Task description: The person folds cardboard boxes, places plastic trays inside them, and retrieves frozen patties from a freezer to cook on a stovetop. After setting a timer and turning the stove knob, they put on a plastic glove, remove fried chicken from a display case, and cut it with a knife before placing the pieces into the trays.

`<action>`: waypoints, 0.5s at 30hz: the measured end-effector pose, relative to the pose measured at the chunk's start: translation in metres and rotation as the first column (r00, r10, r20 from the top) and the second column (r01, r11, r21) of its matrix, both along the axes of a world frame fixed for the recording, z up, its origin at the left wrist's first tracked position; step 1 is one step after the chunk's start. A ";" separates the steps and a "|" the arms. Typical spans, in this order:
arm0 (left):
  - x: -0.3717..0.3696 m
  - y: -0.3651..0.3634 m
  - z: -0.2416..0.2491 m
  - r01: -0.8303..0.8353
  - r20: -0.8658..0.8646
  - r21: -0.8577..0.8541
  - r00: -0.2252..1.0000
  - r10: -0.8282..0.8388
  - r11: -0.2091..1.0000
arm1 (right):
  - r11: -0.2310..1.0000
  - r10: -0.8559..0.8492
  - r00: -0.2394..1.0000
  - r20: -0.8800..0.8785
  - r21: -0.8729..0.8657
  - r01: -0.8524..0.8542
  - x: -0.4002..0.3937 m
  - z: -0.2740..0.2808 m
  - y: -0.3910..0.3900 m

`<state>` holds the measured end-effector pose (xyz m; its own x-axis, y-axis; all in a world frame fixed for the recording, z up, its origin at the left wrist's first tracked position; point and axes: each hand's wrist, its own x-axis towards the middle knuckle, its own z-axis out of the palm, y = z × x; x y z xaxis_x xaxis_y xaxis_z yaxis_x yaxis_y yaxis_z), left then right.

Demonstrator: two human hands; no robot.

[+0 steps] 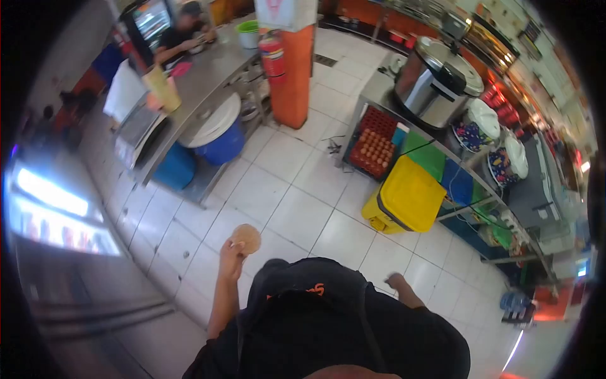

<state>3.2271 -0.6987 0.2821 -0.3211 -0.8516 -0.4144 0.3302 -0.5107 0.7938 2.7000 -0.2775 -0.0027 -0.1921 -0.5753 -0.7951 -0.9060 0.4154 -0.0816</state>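
Observation:
My left hand (231,258) is held out in front of my body, fingers and thumb closed on the lower edge of a round, flat, tan disc (247,239). The disc is thin, about palm-sized, and looks like a patty or a piece of flatbread. Below it in view is the white tiled floor. My right hand (396,280) hangs low beside my body, smeared by motion, with its fingers not distinct. It is nearest to the yellow pedal bin (410,196), which stands some way ahead with its lid down.
On the right, a steel table carries a large cooker (435,88), with egg trays (374,148) on the shelf below. A steel counter (208,72) stands left, blue tubs (221,142) under it, a person (183,38) behind. An orange pillar (291,82) bears a fire extinguisher (273,57). A lit fridge (63,215) is close left.

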 end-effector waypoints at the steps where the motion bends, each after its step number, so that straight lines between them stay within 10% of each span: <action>1: -0.012 -0.032 0.006 -0.023 0.016 -0.024 1.000 0.024 0.999 | 0.925 -0.308 0.949 0.060 -0.213 0.314 0.007 0.012 -0.051; 3: -0.026 -0.099 -0.001 -0.020 0.079 -0.023 0.997 0.022 1.000 | 0.831 -0.427 0.886 0.178 -0.308 0.463 0.016 0.086 -0.183; 7: -0.054 -0.256 -0.020 0.075 0.289 -0.046 0.955 -0.058 0.996 | 0.649 -0.195 0.968 0.158 -0.720 0.248 -0.043 0.068 -0.353; 9: -0.107 -0.338 0.014 0.214 0.450 -0.151 0.884 -0.125 0.965 | 0.518 -0.555 0.770 0.315 -0.593 0.616 -0.044 0.135 -0.413; 15: -0.299 -0.559 0.044 0.515 0.454 -0.208 0.804 -0.385 0.832 | 0.276 -0.766 0.519 0.379 -0.536 0.798 -0.063 0.160 -0.434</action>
